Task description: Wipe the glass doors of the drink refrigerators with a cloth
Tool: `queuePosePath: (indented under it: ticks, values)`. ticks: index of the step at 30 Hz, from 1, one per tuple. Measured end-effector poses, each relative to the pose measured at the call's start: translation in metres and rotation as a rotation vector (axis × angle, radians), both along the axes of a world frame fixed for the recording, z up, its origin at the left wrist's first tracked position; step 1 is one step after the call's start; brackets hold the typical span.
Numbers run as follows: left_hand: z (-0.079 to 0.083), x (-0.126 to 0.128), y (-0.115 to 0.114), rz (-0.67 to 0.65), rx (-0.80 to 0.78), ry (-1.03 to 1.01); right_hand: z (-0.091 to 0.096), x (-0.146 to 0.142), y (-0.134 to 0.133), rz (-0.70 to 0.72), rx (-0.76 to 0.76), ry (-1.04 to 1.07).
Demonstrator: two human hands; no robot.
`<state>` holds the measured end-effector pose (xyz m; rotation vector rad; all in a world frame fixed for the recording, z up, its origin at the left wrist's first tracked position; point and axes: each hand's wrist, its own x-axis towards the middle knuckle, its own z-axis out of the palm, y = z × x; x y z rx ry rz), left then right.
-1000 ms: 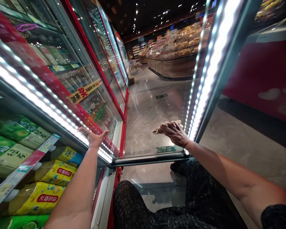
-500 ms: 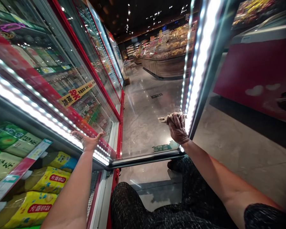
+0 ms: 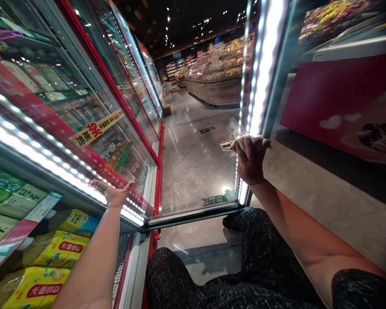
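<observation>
A beige cloth (image 3: 229, 146) is bunched under the fingers of my right hand (image 3: 251, 161), at the lit right-hand edge of an open glass fridge door (image 3: 196, 163). One end of the cloth pokes out over the glass, the other past the door frame. On the left, my left hand (image 3: 114, 194) has its thumb and fingers spread against the LED-lit hinge side of the door frame (image 3: 51, 156), holding nothing. Some of its fingers blend into the bright strip.
Yellow-labelled drink bottles (image 3: 56, 249) lie on the fridge shelf at lower left, below a price rail (image 3: 25, 234). Red-framed fridges (image 3: 116, 107) line the left side. A pink chest freezer (image 3: 337, 98) stands right. Behind the glass is a wood-panelled display counter (image 3: 218, 90).
My right hand has moved up and slightly right with the cloth, from the inner glass onto the door's edge. My left hand keeps its spread pose at the frame.
</observation>
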<state>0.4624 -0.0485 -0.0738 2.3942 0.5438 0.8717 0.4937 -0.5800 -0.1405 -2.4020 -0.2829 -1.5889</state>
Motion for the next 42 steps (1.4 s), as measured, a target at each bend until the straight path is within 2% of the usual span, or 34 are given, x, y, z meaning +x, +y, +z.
queuePosePath:
  ticks: [3, 7, 9, 14, 16, 21, 23, 25, 28, 30, 32, 35, 37, 42]
  values:
    - [0.003, -0.002, -0.003, -0.008, 0.000, 0.001, 0.004, -0.002, -0.002, -0.018, -0.003, -0.027]
    - [0.006, -0.004, -0.007, -0.019, -0.008, -0.003, -0.020, -0.013, 0.005, -0.030, -0.015, -0.012]
    - [0.007, -0.004, -0.009, -0.017, -0.009, -0.005, -0.022, -0.016, 0.008, -0.044, -0.020, -0.004]
    - [0.006, -0.003, -0.008, -0.011, 0.000, 0.004, 0.008, -0.006, 0.011, -0.048, -0.010, -0.057]
    - [0.004, -0.003, -0.006, -0.003, 0.003, 0.003, 0.009, -0.003, 0.016, -0.021, -0.011, -0.061]
    - [0.001, -0.001, -0.003, 0.004, -0.002, 0.001, -0.031, -0.004, 0.037, 0.145, 0.040, -0.043]
    - [0.001, -0.001, -0.003, 0.007, -0.005, 0.004, -0.037, -0.003, 0.041, 0.153, 0.061, -0.030]
    - [0.001, -0.002, -0.004, 0.010, -0.007, 0.004, -0.027, 0.002, 0.043, 0.118, 0.061, -0.032]
    - [0.002, -0.002, -0.005, 0.013, -0.013, 0.001, -0.001, 0.010, 0.046, 0.076, 0.042, -0.023]
    - [0.002, -0.002, -0.005, 0.016, -0.019, 0.002, 0.007, 0.011, 0.052, 0.074, 0.037, -0.017]
    - [0.002, -0.002, -0.005, 0.017, -0.017, -0.003, 0.000, 0.008, 0.060, 0.110, 0.004, -0.017]
    - [0.003, -0.003, -0.006, 0.007, -0.003, -0.019, -0.022, 0.000, 0.071, 0.209, -0.115, -0.010]
    - [0.003, -0.003, -0.007, 0.001, 0.006, -0.022, -0.031, -0.002, 0.075, 0.225, -0.168, 0.007]
    - [0.002, -0.003, -0.007, -0.007, 0.007, -0.035, -0.013, 0.008, 0.078, 0.167, -0.125, 0.044]
